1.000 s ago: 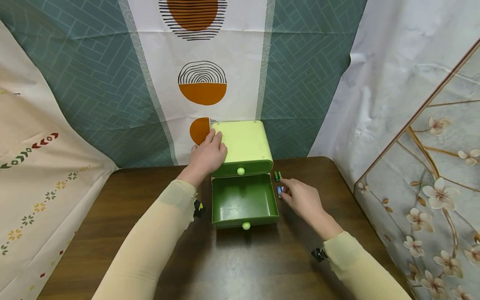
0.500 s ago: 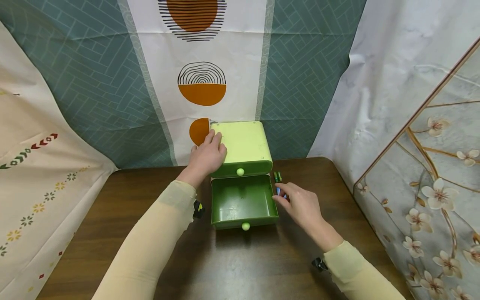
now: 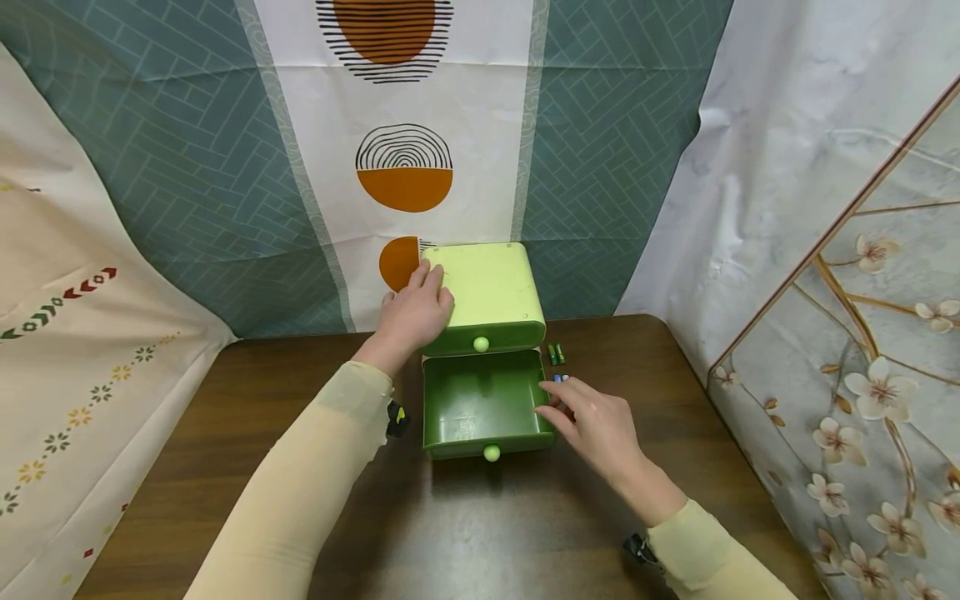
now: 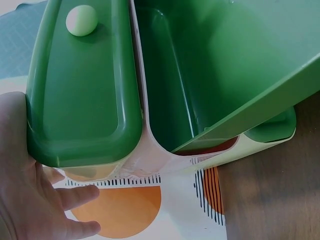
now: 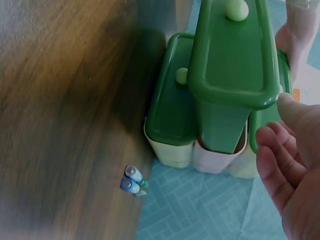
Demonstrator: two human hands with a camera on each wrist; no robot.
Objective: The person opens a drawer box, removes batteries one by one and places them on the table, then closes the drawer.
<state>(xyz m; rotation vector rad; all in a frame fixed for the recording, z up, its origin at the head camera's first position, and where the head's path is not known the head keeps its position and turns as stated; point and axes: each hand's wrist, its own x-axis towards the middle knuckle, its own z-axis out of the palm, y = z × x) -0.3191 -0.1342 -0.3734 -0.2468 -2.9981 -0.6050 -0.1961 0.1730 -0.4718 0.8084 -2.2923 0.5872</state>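
Note:
A small cabinet with a pale yellow-green top stands against the backdrop. Its middle green drawer is pulled out, and no objects show inside. My left hand rests on the cabinet's top left edge, fingers extended; in the left wrist view it lies against the closed top drawer. Beside the right wall of the pulled-out drawer is my right hand, thumb and fingers apart with nothing between them. The right wrist view shows its thumb right at the drawer's front corner.
Two green batteries lie on the wooden table right of the cabinet. Closer in are blue-and-white batteries, partly hidden by my right hand in the head view. A closed bottom drawer sits below. Patterned cloths hang around the table.
My right hand has moved from the blue batteries left and slightly nearer, to the drawer's right wall, its thumb and fingers spreading. The left hand has stayed on the cabinet.

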